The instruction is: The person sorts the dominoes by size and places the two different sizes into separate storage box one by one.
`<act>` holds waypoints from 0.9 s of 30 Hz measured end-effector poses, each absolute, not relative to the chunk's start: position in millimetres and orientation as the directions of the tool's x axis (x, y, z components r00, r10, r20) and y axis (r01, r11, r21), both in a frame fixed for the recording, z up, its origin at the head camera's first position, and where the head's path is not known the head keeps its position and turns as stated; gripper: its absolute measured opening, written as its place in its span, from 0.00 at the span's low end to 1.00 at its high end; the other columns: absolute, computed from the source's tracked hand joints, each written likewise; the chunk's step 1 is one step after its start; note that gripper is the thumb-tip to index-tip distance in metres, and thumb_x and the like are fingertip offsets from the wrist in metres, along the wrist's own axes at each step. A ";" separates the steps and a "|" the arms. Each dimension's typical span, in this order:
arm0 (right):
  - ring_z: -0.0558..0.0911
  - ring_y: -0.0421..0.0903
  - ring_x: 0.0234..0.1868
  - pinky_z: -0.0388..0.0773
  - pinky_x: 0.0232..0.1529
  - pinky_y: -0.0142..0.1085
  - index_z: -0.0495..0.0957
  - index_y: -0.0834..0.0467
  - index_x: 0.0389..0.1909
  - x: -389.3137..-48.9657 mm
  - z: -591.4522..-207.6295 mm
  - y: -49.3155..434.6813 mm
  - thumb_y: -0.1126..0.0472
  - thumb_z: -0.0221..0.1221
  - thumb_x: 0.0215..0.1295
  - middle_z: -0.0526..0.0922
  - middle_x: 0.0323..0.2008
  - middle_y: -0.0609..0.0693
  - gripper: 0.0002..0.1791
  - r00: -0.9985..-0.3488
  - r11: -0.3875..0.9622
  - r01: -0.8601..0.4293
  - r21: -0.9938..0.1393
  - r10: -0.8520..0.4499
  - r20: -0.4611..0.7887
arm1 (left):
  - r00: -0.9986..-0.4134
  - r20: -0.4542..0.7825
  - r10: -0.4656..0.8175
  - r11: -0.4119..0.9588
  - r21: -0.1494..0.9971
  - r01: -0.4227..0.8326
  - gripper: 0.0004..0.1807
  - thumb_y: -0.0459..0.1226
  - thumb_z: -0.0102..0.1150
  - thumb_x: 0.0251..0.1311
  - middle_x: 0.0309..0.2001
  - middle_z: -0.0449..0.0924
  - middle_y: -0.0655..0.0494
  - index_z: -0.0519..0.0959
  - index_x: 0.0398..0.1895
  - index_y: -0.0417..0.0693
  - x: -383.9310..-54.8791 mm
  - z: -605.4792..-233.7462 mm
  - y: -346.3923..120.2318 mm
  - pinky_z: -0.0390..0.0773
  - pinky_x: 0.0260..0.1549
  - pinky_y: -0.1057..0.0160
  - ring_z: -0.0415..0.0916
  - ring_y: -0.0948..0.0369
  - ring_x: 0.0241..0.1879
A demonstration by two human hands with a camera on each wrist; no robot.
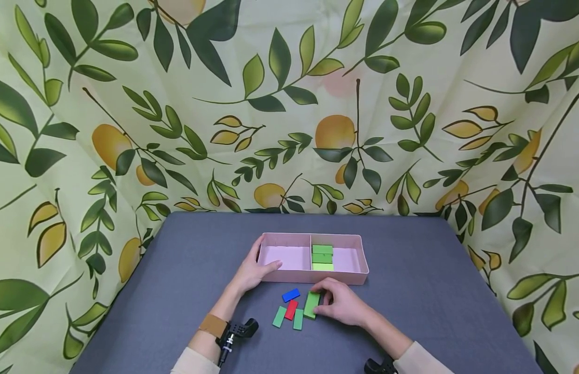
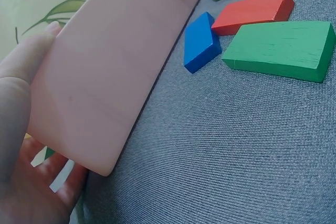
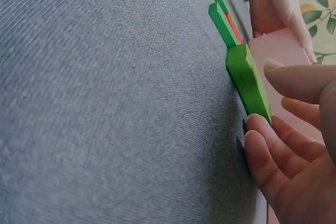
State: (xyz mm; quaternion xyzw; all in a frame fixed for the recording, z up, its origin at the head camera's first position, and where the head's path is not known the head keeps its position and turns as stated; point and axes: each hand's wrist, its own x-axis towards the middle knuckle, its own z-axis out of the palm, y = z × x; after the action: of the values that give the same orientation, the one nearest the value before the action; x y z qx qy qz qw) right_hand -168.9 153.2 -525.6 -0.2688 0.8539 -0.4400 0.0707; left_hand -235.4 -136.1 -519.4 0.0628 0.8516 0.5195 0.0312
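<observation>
My left hand (image 1: 252,270) grips the left end of a pink two-compartment box (image 1: 289,276), fingers at the end wall and thumb by the front rim. In the left wrist view, that thumb and the fingers (image 2: 42,177) lie on either side of the box wall. My right hand (image 1: 342,302) is at a light green block (image 1: 311,304) on the table in front of the box. In the right wrist view, its fingertips (image 3: 257,124) meet the block's near end, while the thumb stands slightly apart from the block. Green blocks (image 1: 322,249) and a yellow-green block (image 1: 323,267) lie in the right compartment, along the divider.
Left of the light green block lie a blue block (image 1: 291,295), a red block (image 1: 291,310) and two darker green blocks, one left (image 1: 279,317) and one right (image 1: 298,319) of the red. They rest on a grey cloth-covered table (image 1: 186,249). A leaf-patterned curtain (image 1: 289,156) hangs behind.
</observation>
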 end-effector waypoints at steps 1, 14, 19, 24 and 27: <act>0.76 0.34 0.30 0.77 0.34 0.30 0.82 0.59 0.51 -168.7 -525.9 153.3 0.60 0.75 0.56 0.79 0.44 0.47 0.22 -0.843 0.468 -0.397 -0.789 -0.525 0.113 | -0.990 0.012 0.141 0.451 0.889 0.075 0.56 0.53 0.74 0.56 0.79 0.53 0.44 0.51 0.82 0.55 -235.4 -519.4 -136.2 0.55 0.68 0.33 0.54 0.41 0.75; 0.73 0.35 0.29 0.74 0.33 0.29 0.82 0.59 0.56 -172.1 -525.6 154.5 0.61 0.76 0.54 0.74 0.40 0.45 0.27 -0.794 0.489 -0.422 -0.763 -0.606 0.051 | -0.989 0.023 0.146 0.447 0.891 0.087 0.55 0.52 0.74 0.56 0.79 0.54 0.42 0.51 0.82 0.54 -234.6 -519.6 -136.5 0.55 0.68 0.32 0.55 0.40 0.74; 0.74 0.37 0.32 0.74 0.35 0.30 0.82 0.58 0.49 -172.8 -526.1 156.0 0.63 0.76 0.54 0.74 0.36 0.44 0.21 -0.796 0.504 -0.416 -0.756 -0.604 0.035 | -0.989 0.017 0.146 0.451 0.889 0.081 0.55 0.53 0.74 0.56 0.79 0.54 0.42 0.51 0.82 0.54 -234.0 -519.6 -136.4 0.55 0.68 0.32 0.55 0.40 0.74; 0.74 0.37 0.32 0.74 0.35 0.30 0.82 0.58 0.48 -172.6 -527.0 156.0 0.63 0.76 0.54 0.74 0.36 0.45 0.20 -0.797 0.501 -0.416 -0.759 -0.602 0.039 | -0.990 0.013 0.143 0.448 0.891 0.076 0.55 0.52 0.74 0.56 0.79 0.53 0.42 0.51 0.82 0.54 -233.8 -519.1 -136.1 0.55 0.68 0.32 0.55 0.40 0.74; 0.74 0.36 0.32 0.75 0.36 0.29 0.82 0.59 0.49 -170.8 -527.2 154.7 0.61 0.76 0.54 0.74 0.37 0.45 0.22 -0.792 0.500 -0.441 -0.745 -0.608 0.061 | -0.990 0.017 0.140 0.448 0.890 0.079 0.55 0.52 0.74 0.56 0.79 0.53 0.42 0.51 0.82 0.54 -234.1 -518.9 -135.7 0.55 0.68 0.32 0.55 0.40 0.75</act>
State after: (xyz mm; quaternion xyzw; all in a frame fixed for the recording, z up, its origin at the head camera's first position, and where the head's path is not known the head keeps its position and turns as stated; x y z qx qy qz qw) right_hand -170.8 154.7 -527.2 -0.3052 0.8596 -0.3961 0.1051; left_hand -234.1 -135.7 -518.9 0.0642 0.8505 0.5212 0.0295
